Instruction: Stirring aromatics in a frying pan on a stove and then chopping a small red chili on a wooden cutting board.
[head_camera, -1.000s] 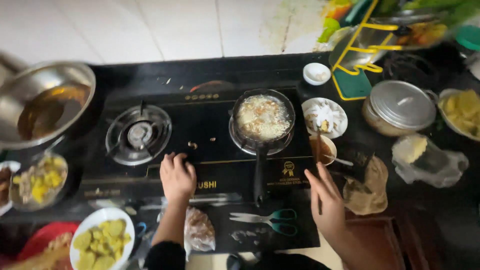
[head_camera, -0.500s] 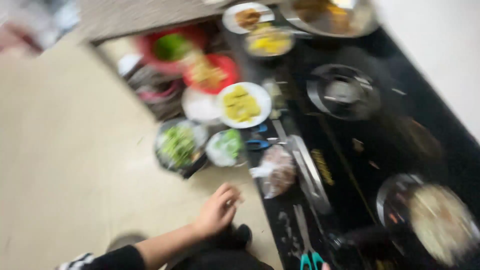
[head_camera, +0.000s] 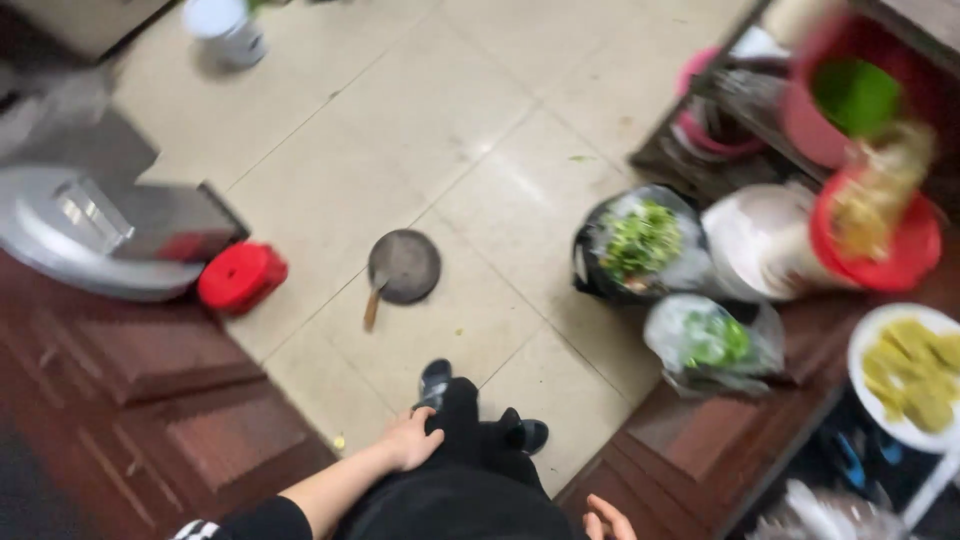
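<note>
The view looks straight down at a tiled floor (head_camera: 480, 130) between dark wooden cabinets. The left hand (head_camera: 412, 440) rests on the person's own dark-trousered thigh (head_camera: 470, 450), fingers loosely curled and gripping nothing. Only the fingertips of the right hand (head_camera: 608, 518) show at the bottom edge, spread open and empty, just beside the corner of the wooden counter (head_camera: 700, 450); the rest of that hand is cut off by the frame.

The nearest loose thing is a small dark pan (head_camera: 403, 267) lying flat on the floor, well ahead of the left hand and beyond the dark shoes (head_camera: 436, 381). Its long axis runs diagonally: the round bowl sits at the far right end and the short wooden handle points near and to the left, toward the left cabinet. What is inside the pan cannot be made out.

Left of the pan a red lidded tub (head_camera: 242, 275) sits against a grey metal machine (head_camera: 90, 230), which is blurred. On the right, a black bag of chopped greens (head_camera: 640, 243) and a clear bag of greens (head_camera: 712, 343) stand at the counter's edge, with a white plate of yellow pieces (head_camera: 912, 375) partly cut off at the right border. The red bowls (head_camera: 880, 225) farther right are smeared by motion.
</note>
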